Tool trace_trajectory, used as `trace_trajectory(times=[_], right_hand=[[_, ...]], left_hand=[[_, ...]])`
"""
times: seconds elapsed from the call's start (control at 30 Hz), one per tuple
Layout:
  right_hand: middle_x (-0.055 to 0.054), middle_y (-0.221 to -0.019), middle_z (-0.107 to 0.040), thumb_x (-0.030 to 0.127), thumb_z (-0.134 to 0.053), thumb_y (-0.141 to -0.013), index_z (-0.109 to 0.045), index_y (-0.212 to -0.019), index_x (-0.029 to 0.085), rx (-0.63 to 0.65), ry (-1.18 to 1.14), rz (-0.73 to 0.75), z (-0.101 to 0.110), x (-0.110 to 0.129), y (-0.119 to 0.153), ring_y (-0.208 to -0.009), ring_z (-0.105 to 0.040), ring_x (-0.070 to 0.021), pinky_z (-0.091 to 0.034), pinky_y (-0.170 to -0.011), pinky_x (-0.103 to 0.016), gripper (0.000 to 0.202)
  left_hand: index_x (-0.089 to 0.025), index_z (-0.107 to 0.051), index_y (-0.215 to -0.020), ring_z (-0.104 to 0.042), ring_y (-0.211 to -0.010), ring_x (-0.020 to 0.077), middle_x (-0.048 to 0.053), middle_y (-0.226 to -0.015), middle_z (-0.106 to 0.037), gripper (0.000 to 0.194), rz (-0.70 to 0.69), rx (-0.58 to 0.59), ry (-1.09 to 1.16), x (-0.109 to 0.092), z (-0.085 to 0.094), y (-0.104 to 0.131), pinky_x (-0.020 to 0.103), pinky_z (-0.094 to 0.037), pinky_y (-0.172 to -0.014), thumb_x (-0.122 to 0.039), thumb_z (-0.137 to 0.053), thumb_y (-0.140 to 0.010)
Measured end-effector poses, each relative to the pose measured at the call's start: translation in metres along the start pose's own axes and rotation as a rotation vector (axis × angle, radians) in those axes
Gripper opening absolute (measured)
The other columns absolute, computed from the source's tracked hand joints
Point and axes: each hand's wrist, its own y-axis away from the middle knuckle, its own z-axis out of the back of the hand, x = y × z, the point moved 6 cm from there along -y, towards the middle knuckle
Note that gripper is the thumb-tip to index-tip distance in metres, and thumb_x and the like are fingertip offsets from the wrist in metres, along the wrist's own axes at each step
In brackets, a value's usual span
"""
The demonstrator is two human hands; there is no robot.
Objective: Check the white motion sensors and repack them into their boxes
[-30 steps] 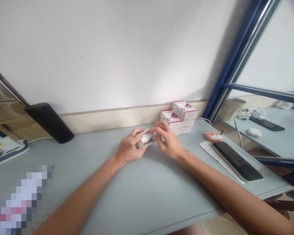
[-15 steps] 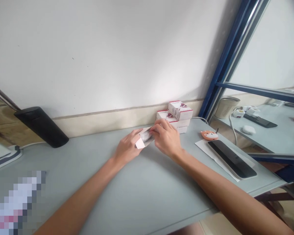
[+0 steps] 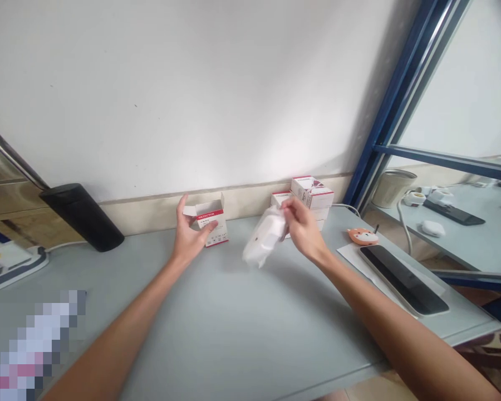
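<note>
An open white-and-red detector box (image 3: 214,231) stands upright toward the back of the desk, its top flaps raised. My left hand (image 3: 188,231) is at its left side, thumb across the front and one finger pointing up; the other fingertips are partly hidden. In my right hand (image 3: 300,223), a white device in a clear plastic bag (image 3: 264,236) hangs tilted above the desk, pinched by its upper end. Just behind that hand sit several closed white-and-red boxes (image 3: 315,195), stacked against the wall.
Right of my right arm, a smartphone (image 3: 403,278) lies on white paper (image 3: 350,256), near an orange animal-faced object (image 3: 363,236). A black cylindrical object (image 3: 83,214) leans at the left. A mirror (image 3: 455,223) with a blue frame borders the desk's right side.
The bagged device has come out of the box. My left hand and the box have moved left, and the box now stands upright. My right hand has shifted right with the bag.
</note>
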Motion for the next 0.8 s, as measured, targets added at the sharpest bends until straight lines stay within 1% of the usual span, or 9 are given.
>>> trace_trajectory(times=[0.1, 0.2, 0.3, 0.4, 0.43, 0.5, 0.6, 0.7, 0.8], right_hand=[[0.002, -0.075, -0.059, 0.030, -0.049, -0.099, -0.052, -0.092, 0.025, 0.154, 0.093, -0.057, -0.019, -0.006, 0.008, -0.054, -0.058, -0.0153, -0.045, -0.052, -0.030, 0.009], [0.001, -0.080, -0.063, 0.026, -0.049, -0.097, -0.053, -0.092, 0.024, 0.151, 0.182, 0.005, -0.024, -0.001, 0.013, -0.057, -0.057, -0.0142, -0.044, -0.055, -0.029, 0.007], [0.001, -0.083, -0.065, 0.026, -0.050, -0.097, -0.054, -0.092, 0.024, 0.127, 0.174, 0.001, -0.022, 0.002, 0.013, -0.058, -0.057, -0.0134, -0.045, -0.055, -0.029, 0.007], [0.001, -0.081, -0.063, 0.031, -0.052, -0.097, -0.055, -0.090, 0.023, 0.071, 0.082, -0.062, -0.019, -0.001, 0.011, -0.057, -0.058, -0.0132, -0.048, -0.052, -0.028, 0.011], [0.002, -0.080, -0.062, 0.034, -0.053, -0.097, -0.055, -0.090, 0.023, 0.050, 0.025, -0.094, -0.019, -0.003, 0.011, -0.056, -0.058, -0.0131, -0.049, -0.051, -0.028, 0.013], [0.003, -0.078, -0.061, 0.039, -0.056, -0.096, -0.056, -0.091, 0.022, 0.024, -0.095, -0.168, -0.021, -0.008, 0.010, -0.053, -0.058, -0.0127, -0.052, -0.048, -0.029, 0.018], [0.004, -0.077, -0.061, 0.048, -0.061, -0.095, -0.057, -0.094, 0.022, 0.007, -0.216, -0.249, -0.024, -0.013, 0.009, -0.052, -0.059, -0.0126, -0.055, -0.046, -0.029, 0.026], [0.003, -0.081, -0.064, 0.050, -0.065, -0.096, -0.058, -0.093, 0.021, -0.017, -0.200, -0.185, -0.020, -0.006, 0.008, -0.050, -0.061, -0.0115, -0.054, -0.046, -0.028, 0.030], [0.003, -0.085, -0.065, 0.047, -0.065, -0.098, -0.059, -0.093, 0.021, -0.023, -0.156, -0.048, -0.016, 0.010, 0.010, -0.049, -0.062, -0.0098, -0.053, -0.049, -0.028, 0.027]], left_hand=[[-0.035, 0.003, -0.171, -0.063, -0.134, 0.0341, 0.012, -0.132, -0.068, 0.132, 0.027, 0.084, 0.037, 0.004, 0.011, -0.008, 0.061, -0.044, -0.118, -0.047, -0.090, -0.079], [-0.036, 0.016, -0.169, -0.039, -0.156, 0.0367, 0.018, -0.168, -0.039, 0.137, 0.013, 0.118, -0.015, 0.000, 0.025, -0.015, 0.063, -0.034, -0.125, -0.049, -0.088, -0.081], [-0.028, -0.008, -0.169, -0.030, -0.158, 0.0392, 0.021, -0.171, -0.025, 0.119, -0.201, -0.085, -0.132, -0.026, 0.044, -0.013, 0.063, -0.031, -0.126, -0.052, -0.085, -0.082], [-0.021, -0.046, -0.146, -0.046, -0.141, 0.0368, 0.018, -0.147, -0.048, 0.078, -0.454, -0.315, -0.190, -0.067, 0.046, 0.021, 0.057, -0.042, -0.117, -0.048, -0.082, -0.082], [-0.023, -0.053, -0.135, -0.053, -0.132, 0.0344, 0.015, -0.133, -0.056, 0.062, -0.457, -0.253, -0.152, -0.077, 0.036, 0.034, 0.055, -0.045, -0.113, -0.045, -0.080, -0.085], [-0.025, -0.055, -0.133, -0.061, -0.120, 0.0304, 0.012, -0.128, -0.061, 0.050, -0.248, 0.094, -0.005, -0.086, -0.001, 0.059, 0.050, -0.049, -0.106, -0.042, -0.075, -0.090], [-0.029, -0.037, -0.154, -0.069, -0.103, 0.0271, 0.013, -0.131, -0.064, 0.077, 0.296, 0.587, 0.352, -0.083, -0.054, 0.102, 0.041, -0.055, -0.084, -0.046, -0.077, -0.091], [-0.018, -0.055, -0.136, -0.070, -0.086, 0.0233, 0.016, -0.119, -0.070, 0.060, 0.531, 0.827, 0.566, -0.085, -0.073, 0.120, 0.039, -0.054, -0.078, -0.052, -0.077, -0.091], [-0.018, -0.059, -0.130, -0.071, -0.088, 0.0215, 0.015, -0.122, -0.069, 0.054, 0.580, 0.887, 0.689, -0.082, -0.071, 0.115, 0.039, -0.052, -0.083, -0.049, -0.079, -0.091]])
